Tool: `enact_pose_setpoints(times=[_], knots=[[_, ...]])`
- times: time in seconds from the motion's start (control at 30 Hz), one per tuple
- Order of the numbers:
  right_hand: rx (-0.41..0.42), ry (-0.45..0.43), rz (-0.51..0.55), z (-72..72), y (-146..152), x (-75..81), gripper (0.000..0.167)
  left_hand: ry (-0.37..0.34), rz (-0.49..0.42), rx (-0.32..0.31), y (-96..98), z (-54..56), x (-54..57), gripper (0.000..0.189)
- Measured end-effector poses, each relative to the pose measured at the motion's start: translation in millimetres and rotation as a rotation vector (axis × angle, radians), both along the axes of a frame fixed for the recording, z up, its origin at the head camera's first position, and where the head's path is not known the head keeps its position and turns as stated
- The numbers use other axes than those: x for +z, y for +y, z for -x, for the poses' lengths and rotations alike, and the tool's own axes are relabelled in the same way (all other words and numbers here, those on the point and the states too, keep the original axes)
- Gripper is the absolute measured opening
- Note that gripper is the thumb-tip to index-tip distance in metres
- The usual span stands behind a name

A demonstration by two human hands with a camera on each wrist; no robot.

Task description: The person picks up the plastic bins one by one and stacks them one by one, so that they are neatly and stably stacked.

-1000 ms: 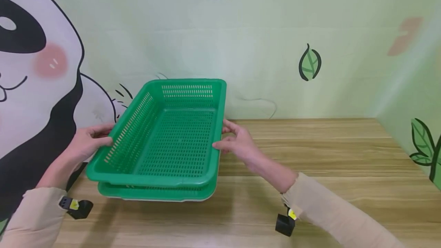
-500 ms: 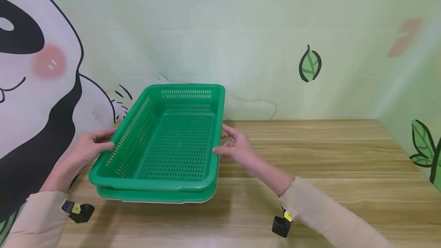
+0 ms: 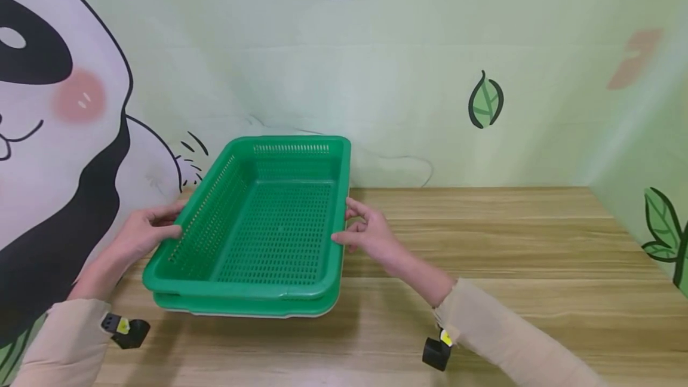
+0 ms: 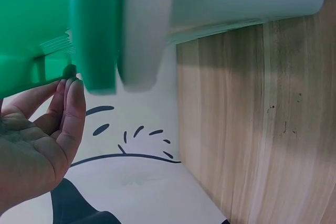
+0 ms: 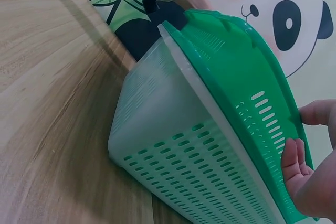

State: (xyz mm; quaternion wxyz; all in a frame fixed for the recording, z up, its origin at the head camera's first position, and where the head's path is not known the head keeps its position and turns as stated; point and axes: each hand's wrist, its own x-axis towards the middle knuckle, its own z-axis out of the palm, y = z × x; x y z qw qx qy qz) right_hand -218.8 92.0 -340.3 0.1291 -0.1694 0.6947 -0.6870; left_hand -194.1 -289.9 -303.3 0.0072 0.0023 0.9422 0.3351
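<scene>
A green slotted plastic basket [image 3: 276,232] is held tilted in the head view, its near end lower in the picture. My left hand [image 3: 141,233] pinches its left rim, thumb over the edge. On the right rim, my right hand [image 3: 373,236] grips with thumb above and fingers below. Just beneath sits a second green rim [image 3: 242,304], partly hidden by the upper basket. The right wrist view shows a white slotted basket [image 5: 152,111] around the outside, with green behind its holes. A white rim [image 4: 144,35] lies beside the green one in the left wrist view.
The wood-grain table [image 3: 484,255] stretches to the right of the baskets. Behind it hangs a pale green backdrop [image 3: 408,76] printed with a panda and leaves. A small black camera [image 3: 436,352] is strapped at the right sleeve, another at the left.
The upper green basket has moved slightly downward with both hands on it. The gap between its near rim and the rim below has narrowed.
</scene>
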Motion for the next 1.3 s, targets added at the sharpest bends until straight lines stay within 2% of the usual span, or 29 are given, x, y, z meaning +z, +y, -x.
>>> enact_pose_setpoints(times=[0.4, 0.63, 0.73, 0.9, 1.13, 1.3], knots=[[0.008, 0.004, -0.022, 1.4, -1, -10.0, 0.073, 0.041, 0.032, -0.012, -2.5, 1.1, -6.8, 0.051], [0.013, 0.006, -0.033, 1.7, -2, -13.6, 0.073, 0.011, 0.039, -0.006, -3.0, -0.9, -7.4, 0.053], [-0.023, 0.055, -0.104, 1.4, -3, -12.7, 0.073, 0.006, 0.043, -0.010, -2.8, -2.2, -7.4, 0.052], [-0.109, 0.136, -0.213, -0.2, -2, -8.0, 0.074, -0.019, 0.005, -0.027, -2.0, -4.5, -8.2, 0.063], [-0.113, 0.080, -0.183, -3.3, -3, -9.9, 0.074, -0.107, -0.027, -0.039, 0.2, -4.6, -16.4, 0.073], [-0.132, 0.065, -0.156, -3.8, -5, -15.7, 0.074, -0.113, -0.051, -0.048, 3.1, -3.3, -18.6, 0.074]])
